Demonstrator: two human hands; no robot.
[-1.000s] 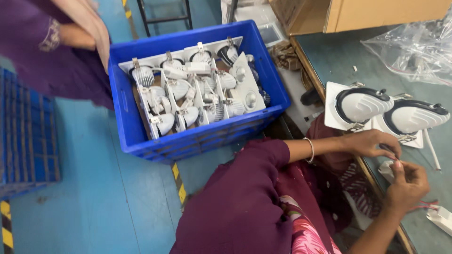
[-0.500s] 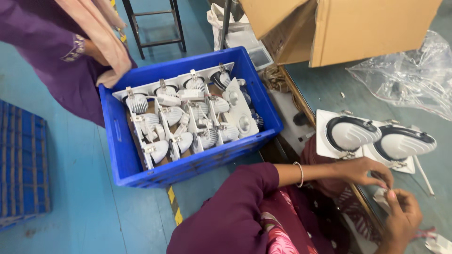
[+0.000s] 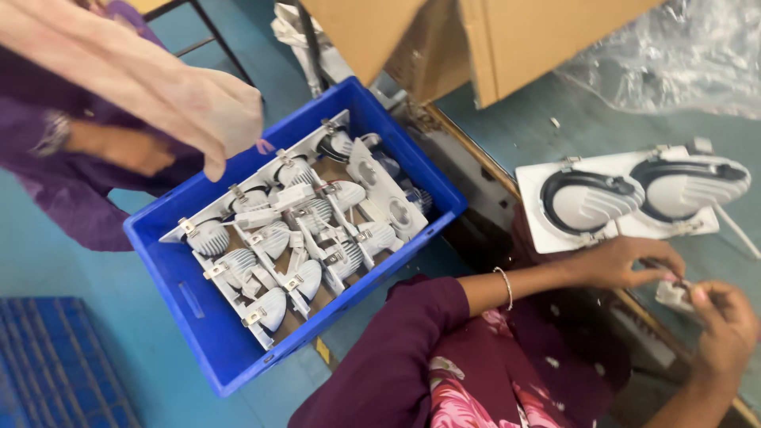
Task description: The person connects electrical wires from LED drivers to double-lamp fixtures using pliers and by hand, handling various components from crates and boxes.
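**White small part, held at the worktop edge**

White and small, the part [image 3: 674, 292] sat pinched between both hands at the near edge of the grey-green worktop [image 3: 571, 131]; its exact form could not be made out. The left hand [image 3: 630, 261], a thin bangle [image 3: 505, 287] at the wrist, had fingers curled down onto it. The right hand [image 3: 725, 325] met it from the other side, thumb and fingertips pressed together on its end.

Just beyond the hands lay a white twin downlight fitting [image 3: 626, 198], two round heads in one rectangular frame (dark rings around each head). Crumpled clear plastic wrap [image 3: 682, 55] lay at the far corner of the worktop, beside an open cardboard box [image 3: 491, 40].

On the blue floor to the left stood a blue plastic crate [image 3: 214, 333], filled with more white fittings [image 3: 301, 238] lying at mixed angles. Another person in purple [image 3: 55, 198] stood behind it, a pale cloth [image 3: 143, 83] draped over the arm above the crate.
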